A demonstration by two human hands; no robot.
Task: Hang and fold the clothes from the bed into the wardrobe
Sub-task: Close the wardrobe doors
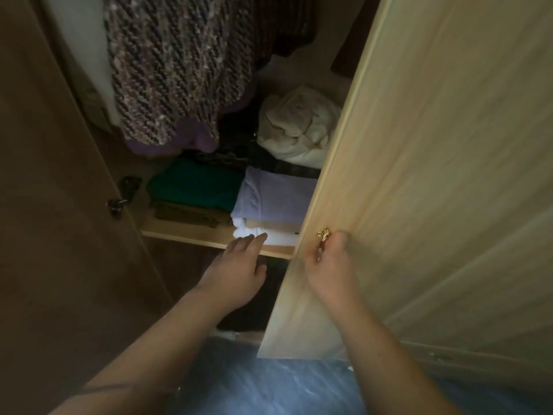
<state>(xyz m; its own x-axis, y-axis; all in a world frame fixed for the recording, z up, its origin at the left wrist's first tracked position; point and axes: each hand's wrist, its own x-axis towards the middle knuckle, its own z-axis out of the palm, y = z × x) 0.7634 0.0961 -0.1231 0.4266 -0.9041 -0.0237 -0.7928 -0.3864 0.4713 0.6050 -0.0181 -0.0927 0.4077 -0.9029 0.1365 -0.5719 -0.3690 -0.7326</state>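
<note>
The right hand [329, 265] grips the brass handle [323, 235] of the wardrobe door [419, 175]. The left hand [239, 265], fingers straight, reaches just beside the folded clothes [278, 193] on the shelf [209, 238]. Stacking seems in hand; next, the left hand must clear the door's path.

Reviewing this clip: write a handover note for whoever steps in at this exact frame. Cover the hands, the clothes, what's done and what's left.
Left hand: open, fingers straight, stretched toward the shelf edge by the white folded garment; contact unclear.
Right hand: grips the gold handle of the right wardrobe door, which is partly open.
Done: two folded stacks on the shelf, lilac top over the white garment and green top over an olive piece. A knitted garment hangs above.
Left: the bed is out of view, so any remaining clothes cannot be judged.
</note>
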